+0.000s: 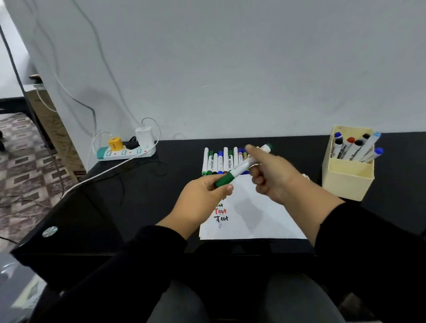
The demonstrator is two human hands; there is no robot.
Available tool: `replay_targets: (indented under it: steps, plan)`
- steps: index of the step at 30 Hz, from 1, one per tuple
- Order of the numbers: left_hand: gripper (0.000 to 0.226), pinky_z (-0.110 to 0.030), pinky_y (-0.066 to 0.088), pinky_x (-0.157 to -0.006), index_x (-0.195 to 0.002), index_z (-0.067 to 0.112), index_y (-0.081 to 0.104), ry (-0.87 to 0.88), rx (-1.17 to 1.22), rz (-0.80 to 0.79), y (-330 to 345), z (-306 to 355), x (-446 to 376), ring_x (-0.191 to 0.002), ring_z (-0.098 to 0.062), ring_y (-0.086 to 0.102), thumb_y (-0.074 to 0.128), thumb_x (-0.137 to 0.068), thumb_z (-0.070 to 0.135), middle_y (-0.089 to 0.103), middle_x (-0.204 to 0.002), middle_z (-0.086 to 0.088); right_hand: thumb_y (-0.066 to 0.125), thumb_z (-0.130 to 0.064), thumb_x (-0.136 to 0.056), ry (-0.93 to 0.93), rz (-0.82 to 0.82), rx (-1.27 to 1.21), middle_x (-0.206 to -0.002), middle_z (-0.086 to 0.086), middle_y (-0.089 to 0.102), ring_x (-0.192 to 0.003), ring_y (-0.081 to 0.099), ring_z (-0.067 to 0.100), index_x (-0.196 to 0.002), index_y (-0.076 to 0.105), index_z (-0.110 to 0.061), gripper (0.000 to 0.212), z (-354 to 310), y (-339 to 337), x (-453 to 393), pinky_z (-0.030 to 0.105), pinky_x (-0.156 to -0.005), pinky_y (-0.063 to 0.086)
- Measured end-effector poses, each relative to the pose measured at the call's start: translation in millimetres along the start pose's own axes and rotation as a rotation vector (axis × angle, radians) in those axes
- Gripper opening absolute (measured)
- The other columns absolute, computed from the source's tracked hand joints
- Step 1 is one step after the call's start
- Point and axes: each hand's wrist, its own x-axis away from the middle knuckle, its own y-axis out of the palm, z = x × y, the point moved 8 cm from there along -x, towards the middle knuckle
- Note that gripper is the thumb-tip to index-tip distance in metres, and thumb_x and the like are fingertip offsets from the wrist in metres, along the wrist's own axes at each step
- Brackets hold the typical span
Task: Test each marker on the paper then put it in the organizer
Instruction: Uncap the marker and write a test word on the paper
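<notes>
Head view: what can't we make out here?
- Paper: its top lines of writing are hidden behind the left hand.
- Row of markers: its right end is covered by the right hand, so no count.
- Green marker: whether the cap is seated or coming off is blurred.
- Organizer: its wall hides the marker bodies inside.

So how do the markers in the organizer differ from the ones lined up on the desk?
The markers in the organizer stand leaning in the cream organizer; the row of markers lies flat on the black desk, side by side. The organizer ones sit right of the paper, the row behind it. Both groups are white-barrelled with coloured caps.
</notes>
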Motion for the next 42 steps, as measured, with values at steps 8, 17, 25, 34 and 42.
replay_targets:
  steps: [8,17,25,34,42]
  plan:
    - [0.031,-0.02,0.033,-0.054,-0.121,0.027,0.061,0.085,-0.477,0.103,-11.5,16.0,11.0,-0.064,-0.006,0.05,0.056,-0.092,0.036,0.055,-0.073,0.012,0.068,-0.037,-0.085,0.04,0.034,0.037,-0.052,-0.002,0.033,-0.035,0.024,0.007,-0.069,0.044,-0.018,0.034,20.1,32.3,12.5,0.016,-0.033,0.021]
    - [0.024,-0.026,0.051,-0.074,-0.086,0.016,0.067,-0.069,-0.215,-0.095,-5.0,6.6,14.5,-0.068,-0.008,0.063,0.052,-0.095,0.032,0.065,-0.071,0.008,0.049,-0.012,-0.085,-0.005,0.04,0.09,-0.055,0.002,0.037,-0.044,0.027,0.013,-0.071,0.042,-0.013,0.017,15.6,41.5,8.8,0.022,-0.043,0.024]
    - [0.023,-0.019,0.054,-0.068,-0.082,0.012,0.066,-0.233,0.133,-0.158,-5.0,-2.7,19.6,-0.06,-0.004,0.063,0.054,-0.094,0.027,0.065,-0.071,0.002,0.052,-0.011,-0.085,0.0,-0.01,0.084,-0.054,0.003,0.039,-0.045,0.03,0.013,-0.07,0.044,-0.012,0.017,18.9,53.6,-3.6,0.024,-0.044,0.027]
    - [0.023,-0.032,0.052,-0.086,-0.07,0.03,0.061,-0.217,-0.15,-0.021,-34.2,-24.7,24.6,-0.07,-0.004,0.063,0.056,-0.092,0.028,0.067,-0.073,0.01,0.048,-0.016,-0.088,0.125,0.226,-0.044,-0.032,-0.004,0.044,-0.02,0.027,0.003,-0.074,0.045,-0.015,0.015,23.8,-16.2,-35.2,0.012,-0.034,0.026]
    - [0.039,-0.023,0.038,-0.081,-0.128,0.021,0.055,-0.236,-0.54,0.075,-38.6,-61.0,1.7,-0.106,-0.016,0.056,0.051,-0.094,0.038,0.061,-0.121,0.001,0.07,-0.035,-0.084,0.056,0.056,-0.008,-0.058,0.0,0.047,-0.049,0.035,0.009,-0.077,0.058,-0.014,0.025,47.6,12.1,-33.5,0.019,-0.04,0.03]
